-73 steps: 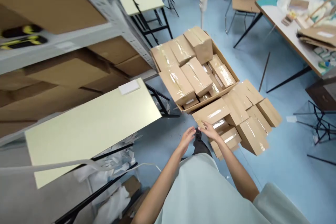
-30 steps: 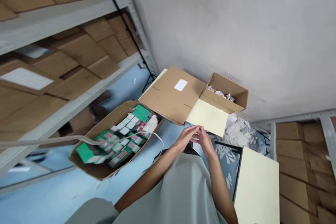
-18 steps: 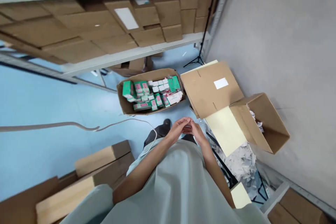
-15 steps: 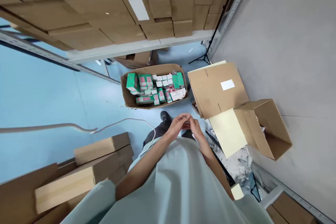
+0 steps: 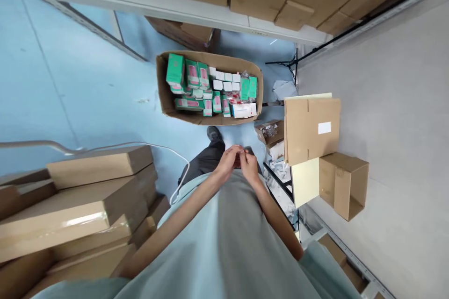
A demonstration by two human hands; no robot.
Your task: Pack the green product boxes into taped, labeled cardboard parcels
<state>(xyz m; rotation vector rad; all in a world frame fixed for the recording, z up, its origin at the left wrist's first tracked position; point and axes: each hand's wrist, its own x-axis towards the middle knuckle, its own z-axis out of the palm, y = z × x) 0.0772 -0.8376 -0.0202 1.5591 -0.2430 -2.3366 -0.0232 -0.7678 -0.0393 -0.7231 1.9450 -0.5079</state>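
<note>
My left hand (image 5: pixel 228 160) and my right hand (image 5: pixel 249 165) meet in front of my waist, fingertips together and fingers curled inward. Whatever lies between them, if anything, is hidden by the fingers. Beyond my feet an open cardboard carton (image 5: pixel 206 119) stands on the blue floor, apart from both hands. Inside it are several green and pink boxes (image 5: pixel 175 70), small white boxes (image 5: pixel 228 86) and a flat white box (image 5: pixel 244 110).
Shelving (image 5: pixel 196 17) loaded with cartons runs across the front. Stacked cartons (image 5: pixel 77 168) rise at my left. On my right are flattened cardboard (image 5: pixel 312 121), an open box (image 5: pixel 342 182), a small box (image 5: pixel 268 133) and crumpled white paper (image 5: pixel 280 191). A white cable (image 5: pixel 161 147) crosses on the left.
The view has turned and shifted, so the shelf sits higher and the carton appears larger. My hands stay together at my waist, with the fingers drawn in more closely.
</note>
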